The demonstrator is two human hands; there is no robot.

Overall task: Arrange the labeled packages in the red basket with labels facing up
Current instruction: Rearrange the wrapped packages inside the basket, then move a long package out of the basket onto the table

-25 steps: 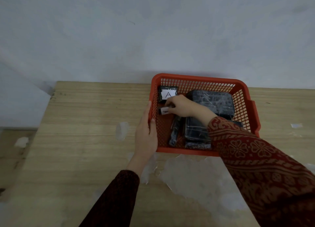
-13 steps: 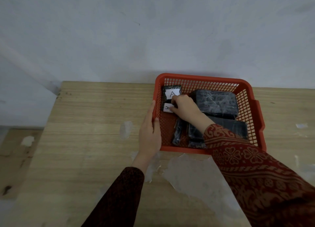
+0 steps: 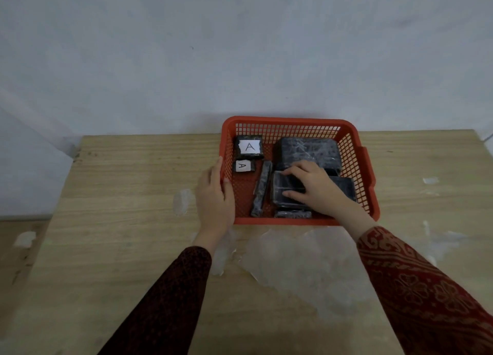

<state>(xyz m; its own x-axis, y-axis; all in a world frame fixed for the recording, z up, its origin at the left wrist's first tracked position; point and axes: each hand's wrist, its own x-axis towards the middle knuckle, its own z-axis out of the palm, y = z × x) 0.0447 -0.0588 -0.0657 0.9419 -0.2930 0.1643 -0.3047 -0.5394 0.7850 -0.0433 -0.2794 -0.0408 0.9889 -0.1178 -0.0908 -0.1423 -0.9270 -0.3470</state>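
A red mesh basket (image 3: 293, 122) stands at the far middle of the wooden table. In its far left corner lies a black package (image 3: 249, 147) with a white "A" label up. Just in front of that lies a smaller package (image 3: 242, 166), label "A" up too. A long thin black package (image 3: 261, 188) lies lengthwise in the middle. A large black package (image 3: 306, 150) fills the far right. My right hand (image 3: 312, 186) grips a flat black package (image 3: 284, 192) at the front middle, no label showing. My left hand (image 3: 214, 197) holds the basket's left rim.
The wooden table (image 3: 120, 221) has pale worn patches in front of the basket. A grey wall rises right behind the basket. The table's left edge drops to the floor at the far left. A narrow black package (image 3: 293, 214) lies along the basket's front wall.
My right hand let go of the small "A" package at the left and moved right onto the flat black package. The left hand stayed on the rim.
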